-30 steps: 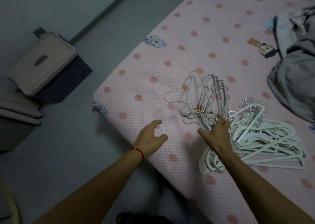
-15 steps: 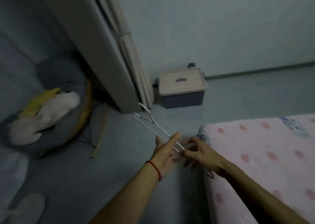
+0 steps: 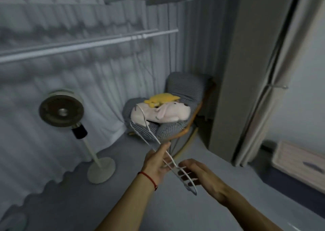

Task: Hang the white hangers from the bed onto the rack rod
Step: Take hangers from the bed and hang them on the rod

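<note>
1. Both hands share one bunch of white hangers (image 3: 168, 162): left hand (image 3: 156, 165) flat-fingered beneath as support, right hand (image 3: 197, 174) curled round the low end, presumably steadying them.
2. Thin, white, stacked; hooks point up and ahead of the hands.
3. Rack rod (image 3: 84, 45) runs high above, left of both hands.

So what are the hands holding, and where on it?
A white hanger. The right hand grips its lower end; the left hand steadies its middle.
</note>
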`<state>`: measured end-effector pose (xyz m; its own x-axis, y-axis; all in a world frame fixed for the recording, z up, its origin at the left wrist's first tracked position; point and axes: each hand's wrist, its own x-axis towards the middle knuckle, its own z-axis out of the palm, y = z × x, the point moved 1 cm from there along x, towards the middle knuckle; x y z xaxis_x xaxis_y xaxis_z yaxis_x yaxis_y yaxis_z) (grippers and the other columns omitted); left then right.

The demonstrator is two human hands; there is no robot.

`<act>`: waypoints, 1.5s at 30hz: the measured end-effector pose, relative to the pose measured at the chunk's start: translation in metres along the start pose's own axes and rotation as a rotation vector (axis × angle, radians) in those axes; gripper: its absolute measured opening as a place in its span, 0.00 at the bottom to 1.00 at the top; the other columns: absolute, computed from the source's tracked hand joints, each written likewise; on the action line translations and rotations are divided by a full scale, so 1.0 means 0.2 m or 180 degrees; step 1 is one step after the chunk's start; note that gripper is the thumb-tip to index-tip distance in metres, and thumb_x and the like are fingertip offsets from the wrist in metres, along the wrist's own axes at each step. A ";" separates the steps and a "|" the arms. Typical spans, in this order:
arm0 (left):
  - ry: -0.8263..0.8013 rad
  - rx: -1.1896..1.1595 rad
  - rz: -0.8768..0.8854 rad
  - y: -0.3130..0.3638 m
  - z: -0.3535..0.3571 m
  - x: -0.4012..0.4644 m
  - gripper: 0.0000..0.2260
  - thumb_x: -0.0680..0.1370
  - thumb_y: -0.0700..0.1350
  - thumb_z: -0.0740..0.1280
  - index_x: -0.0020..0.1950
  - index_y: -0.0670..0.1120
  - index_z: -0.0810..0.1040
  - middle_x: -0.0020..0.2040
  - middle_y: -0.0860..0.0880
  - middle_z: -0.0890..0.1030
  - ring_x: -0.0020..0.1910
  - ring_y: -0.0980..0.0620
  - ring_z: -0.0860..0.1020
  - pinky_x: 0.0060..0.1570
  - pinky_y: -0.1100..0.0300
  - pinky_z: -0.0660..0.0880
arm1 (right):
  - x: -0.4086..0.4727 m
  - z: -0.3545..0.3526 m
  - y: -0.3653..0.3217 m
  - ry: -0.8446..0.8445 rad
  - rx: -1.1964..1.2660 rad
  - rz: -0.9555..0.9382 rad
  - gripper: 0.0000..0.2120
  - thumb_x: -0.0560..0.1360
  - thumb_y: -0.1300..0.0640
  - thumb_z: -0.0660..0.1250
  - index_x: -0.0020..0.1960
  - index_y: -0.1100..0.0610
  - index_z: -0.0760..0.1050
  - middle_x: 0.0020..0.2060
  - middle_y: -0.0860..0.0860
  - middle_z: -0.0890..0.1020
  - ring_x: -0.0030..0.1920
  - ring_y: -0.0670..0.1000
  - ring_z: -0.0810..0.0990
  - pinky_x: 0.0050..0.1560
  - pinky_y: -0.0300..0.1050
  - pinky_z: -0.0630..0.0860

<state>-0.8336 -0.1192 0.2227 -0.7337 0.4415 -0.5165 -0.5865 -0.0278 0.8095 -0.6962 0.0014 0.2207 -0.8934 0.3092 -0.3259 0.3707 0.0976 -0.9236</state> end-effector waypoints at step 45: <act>0.2737 0.5560 0.3438 2.34 -0.35 1.28 0.32 0.70 0.51 0.69 0.73 0.44 0.69 0.75 0.44 0.68 0.73 0.42 0.65 0.73 0.37 0.55 | 2.05 0.12 -1.65 0.0341 -0.0279 -0.0833 0.17 0.80 0.41 0.48 0.53 0.44 0.73 0.52 0.56 0.81 0.56 0.62 0.82 0.65 0.64 0.76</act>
<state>-1.3195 -0.0813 0.4496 -0.6861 0.4189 0.5948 0.4577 0.8840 -0.0946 -1.1903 0.0734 0.3882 -0.9314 0.3603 -0.0515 0.1560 0.2672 -0.9509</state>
